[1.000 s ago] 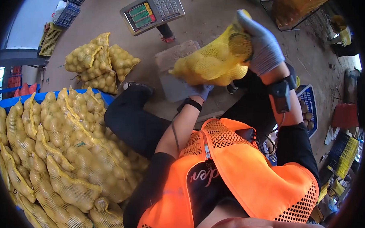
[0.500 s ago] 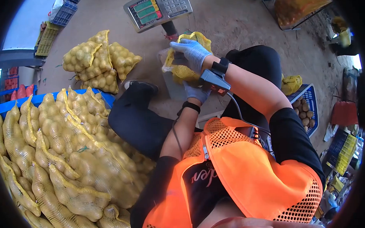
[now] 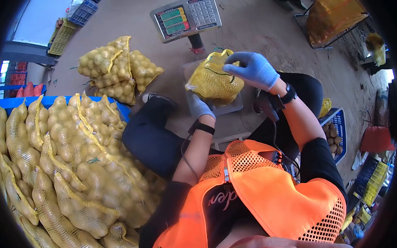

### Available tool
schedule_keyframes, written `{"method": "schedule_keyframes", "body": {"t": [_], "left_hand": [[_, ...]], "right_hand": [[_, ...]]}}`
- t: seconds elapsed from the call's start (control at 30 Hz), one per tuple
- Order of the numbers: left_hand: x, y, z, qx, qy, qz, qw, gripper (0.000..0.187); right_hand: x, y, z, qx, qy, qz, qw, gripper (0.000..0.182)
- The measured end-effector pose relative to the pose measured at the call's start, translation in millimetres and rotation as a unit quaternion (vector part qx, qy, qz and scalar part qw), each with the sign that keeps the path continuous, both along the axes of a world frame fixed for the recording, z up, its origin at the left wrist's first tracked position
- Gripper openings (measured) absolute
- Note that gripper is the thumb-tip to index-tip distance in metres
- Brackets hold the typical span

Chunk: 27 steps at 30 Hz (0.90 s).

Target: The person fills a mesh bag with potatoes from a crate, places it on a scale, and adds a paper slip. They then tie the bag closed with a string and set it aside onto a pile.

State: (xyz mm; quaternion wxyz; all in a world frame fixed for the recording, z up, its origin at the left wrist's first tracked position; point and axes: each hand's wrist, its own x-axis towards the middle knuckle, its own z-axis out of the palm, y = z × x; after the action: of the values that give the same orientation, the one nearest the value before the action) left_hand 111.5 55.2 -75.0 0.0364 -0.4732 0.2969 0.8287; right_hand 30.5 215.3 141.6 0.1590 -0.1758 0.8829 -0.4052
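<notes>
A filled yellow mesh bag [image 3: 216, 83] sits on the scale platform [image 3: 233, 108] in front of me; its contents are hard to make out through the mesh. A dark green drawstring [image 3: 215, 71] runs across its top. My right hand [image 3: 254, 70], in a pale blue glove, is raised at the bag's upper right, with thumb and fingers pinched on the drawstring. My left hand [image 3: 201, 108], also gloved, lies at the bag's lower left with its fingers stretched along the side, partly hidden.
The scale's display [image 3: 186, 17] stands behind the bag. Several filled potato bags [image 3: 113, 68] lie on the floor at left. A blue-edged bin [image 3: 123, 110] heaped with bagged potatoes is at my left. A blue crate [image 3: 338, 123] of loose potatoes is at my right.
My right hand has moved right, off the bag's opening, to its upper right side. The left hand has come out from under the bag to its lower left. The view has shifted slightly.
</notes>
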Motion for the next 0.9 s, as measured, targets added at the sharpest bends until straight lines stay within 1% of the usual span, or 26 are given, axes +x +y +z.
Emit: {"method": "schedule_keyframes", "body": {"t": [0.07, 0.1, 0.13, 0.17, 0.2, 0.23, 0.27, 0.3, 0.33, 0.37, 0.43, 0.47, 0.5, 0.53, 0.57, 0.6, 0.63, 0.67, 0.7, 0.77, 0.8, 0.87, 0.9], "left_hand": [[-6.8, -26.1, 21.5, -0.144, -0.010, 0.071, 0.987, 0.034], [-10.4, -36.4, 42.2, -0.205, 0.023, 0.102, 0.973, 0.027], [-14.3, -46.4, 65.8, -0.265, 0.056, 0.130, 0.954, 0.021], [-12.3, -58.7, 85.3, -0.335, 0.110, 0.095, 0.931, 0.022], [-14.3, -61.5, 116.3, -0.395, 0.176, 0.121, 0.894, 0.019], [-14.9, -61.3, 140.5, -0.442, 0.219, 0.140, 0.859, 0.020], [-13.7, -55.9, 166.1, -0.485, 0.249, 0.114, 0.831, 0.020], [-12.8, -52.6, 181.1, -0.516, 0.314, 0.055, 0.795, 0.016], [-13.2, -42.3, 199.2, -0.506, 0.383, -0.013, 0.773, 0.014], [-14.3, -31.6, 209.6, -0.489, 0.450, -0.080, 0.743, 0.012], [-23.7, -11.6, 207.1, -0.541, 0.480, -0.216, 0.657, 0.012], [-32.1, -2.1, 203.6, -0.559, 0.467, -0.268, 0.630, 0.009], [-40.9, 2.3, 195.6, -0.556, 0.472, -0.273, 0.627, 0.009], [-49.3, 4.7, 183.7, -0.629, 0.436, -0.330, 0.553, 0.011], [-57.0, 7.6, 177.1, -0.693, 0.394, -0.379, 0.469, 0.016], [-64.5, 7.6, 171.3, -0.690, 0.400, -0.383, 0.466, 0.016], [-72.1, 5.4, 168.5, -0.731, 0.264, -0.508, 0.372, 0.021], [-77.9, 1.3, 165.7, -0.740, 0.116, -0.608, 0.262, 0.027], [-82.3, -4.7, 161.6, -0.740, 0.118, -0.610, 0.259, 0.027], [-87.7, -19.6, 156.0, -0.713, 0.032, -0.667, 0.214, 0.039], [-86.5, -26.5, 155.0, -0.710, 0.036, -0.671, 0.210, 0.039], [-77.4, -32.0, 156.7, -0.722, 0.198, -0.620, 0.235, 0.048], [-76.3, -24.8, 169.6, -0.702, 0.201, -0.647, 0.221, 0.053]], "right_hand": [[-0.4, 10.2, 0.3, 0.013, 0.020, -0.073, 0.997, 0.027], [1.3, 11.1, 0.8, 0.006, 0.020, -0.073, 0.997, 0.027], [3.7, 12.8, 1.2, -0.052, 0.045, -0.099, 0.993, 0.024], [6.5, 15.4, 1.7, -0.109, 0.069, -0.126, 0.984, 0.020], [9.9, 15.7, 5.1, -0.123, 0.107, -0.114, 0.980, 0.020], [12.2, 14.3, 3.5, -0.124, 0.103, -0.119, 0.980, 0.020], [13.8, 12.2, 0.8, -0.122, 0.170, -0.079, 0.975, 0.026], [15.7, 10.2, -2.5, -0.119, 0.237, -0.037, 0.964, 0.033], [19.6, 8.4, -7.8, -0.069, 0.214, -0.007, 0.974, 0.044], [22.3, 5.8, -16.3, -0.024, 0.224, 0.030, 0.974, 0.048], [27.9, 0.1, -28.0, 0.063, 0.185, 0.059, 0.979, 0.053], [28.2, -2.2, -36.0, 0.064, 0.185, 0.050, 0.979, 0.053], [25.5, -3.1, -44.9, 0.147, 0.139, 0.055, 0.978, 0.051], [23.1, -1.2, -51.0, 0.228, 0.091, 0.060, 0.968, 0.048], [21.4, 3.1, -54.5, 0.229, 0.090, 0.051, 0.968, 0.048], [20.3, 7.5, -57.4, 0.238, 0.123, 0.078, 0.960, 0.042], [20.8, 11.4, -58.3, 0.248, 0.155, 0.106, 0.950, 0.037], [22.7, 13.8, -55.3, 0.204, 0.167, 0.091, 0.960, 0.017], [24.7, 19.2, -50.2, 0.204, 0.165, 0.086, 0.961, 0.017], [30.4, 30.5, -32.4, 0.132, 0.200, 0.141, 0.961, 0.028], [31.9, 34.1, -28.6, 0.133, 0.195, 0.135, 0.962, 0.028], [33.5, 40.2, -23.5, 0.172, 0.179, 0.147, 0.958, 0.052], [35.4, 41.4, -26.0, 0.158, 0.199, 0.119, 0.960, 0.055]]}}
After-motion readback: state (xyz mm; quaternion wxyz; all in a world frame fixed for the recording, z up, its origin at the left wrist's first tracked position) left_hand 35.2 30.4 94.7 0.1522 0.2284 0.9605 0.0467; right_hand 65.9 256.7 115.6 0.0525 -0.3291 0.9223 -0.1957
